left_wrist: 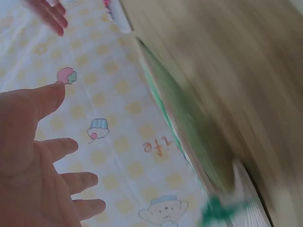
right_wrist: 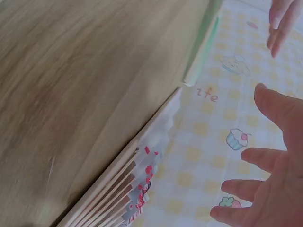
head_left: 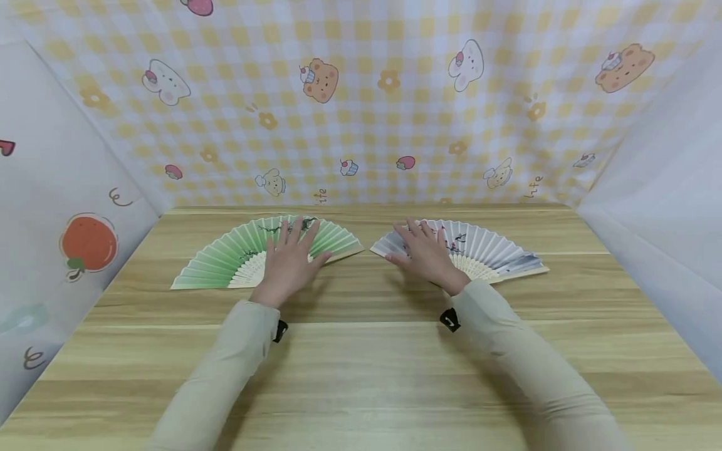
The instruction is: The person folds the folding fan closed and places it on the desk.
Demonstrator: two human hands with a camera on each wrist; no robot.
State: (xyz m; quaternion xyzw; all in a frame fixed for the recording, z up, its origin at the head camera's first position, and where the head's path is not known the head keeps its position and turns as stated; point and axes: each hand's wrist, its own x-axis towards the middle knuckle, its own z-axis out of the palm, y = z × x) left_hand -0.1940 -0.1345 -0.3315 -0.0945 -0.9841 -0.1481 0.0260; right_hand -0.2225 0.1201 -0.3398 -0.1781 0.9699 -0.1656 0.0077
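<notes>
Two spread folding fans lie side by side toward the back of the table. The left one, a green folding fan [head_left: 217, 260], has dark branch painting and pale ribs. My left hand [head_left: 290, 266] is over it with fingers spread; the left wrist view shows a gap between this hand [left_wrist: 33, 175] and the fan [left_wrist: 184, 123]. The right one, a grey-white folding fan [head_left: 496, 250], bears red blossoms. Above its left half is my right hand [head_left: 425, 254], palm down and fingers apart. In the right wrist view that hand [right_wrist: 279, 175] is off the fan [right_wrist: 132, 184], holding nothing.
The wooden table [head_left: 361, 376] reaches to a yellow checked cloth [head_left: 361, 113] hanging at the back. White cloth walls stand at the left [head_left: 68, 175] and right [head_left: 665, 175]. A black wrist strap [head_left: 450, 319] shows under the right sleeve.
</notes>
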